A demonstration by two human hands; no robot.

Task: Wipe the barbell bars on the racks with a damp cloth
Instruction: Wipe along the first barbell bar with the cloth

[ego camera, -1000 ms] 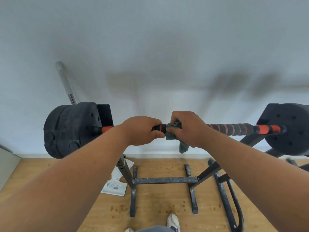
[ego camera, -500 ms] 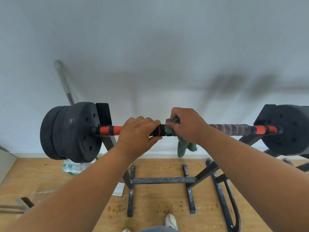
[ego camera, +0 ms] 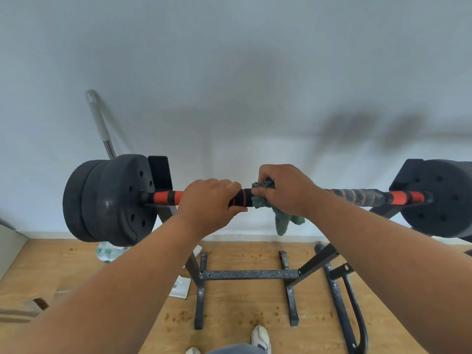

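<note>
Left hand (ego camera: pixel 209 203) is what we log first: its fingers curl over the top of the bar (ego camera: pixel 242 198) and the thumb wraps underneath, gripping the black foam section left of centre. Our right hand (ego camera: pixel 286 189) sits just beside it, a short black and orange stretch of bar showing between the two; its fingers are curled round a bunched green cloth (ego camera: pixel 265 200), clamping it against the bar. We see the loose ends of the cloth hanging below the bar under the right hand. We note the bar runs level across the view, with orange and black bands near the left end and a grey ribbed wrap with orange near the right end. We record stacked black plates (ego camera: pixel 107 200) on the left end and another black plate (ego camera: pixel 439 200) at the right edge, partly cut off. The bar rests on a dark metal rack (ego camera: pixel 249 274) whose feet and crossbar stand on the wooden floor (ego camera: pixel 229 315) below. A grey pole (ego camera: pixel 101 123) leans against the pale wall (ego camera: pixel 229 72) behind the left plates. Under those plates we make out a greenish plastic item, too blurred to identify. One white shoe (ego camera: pixel 260 338) shows at the bottom edge.
</note>
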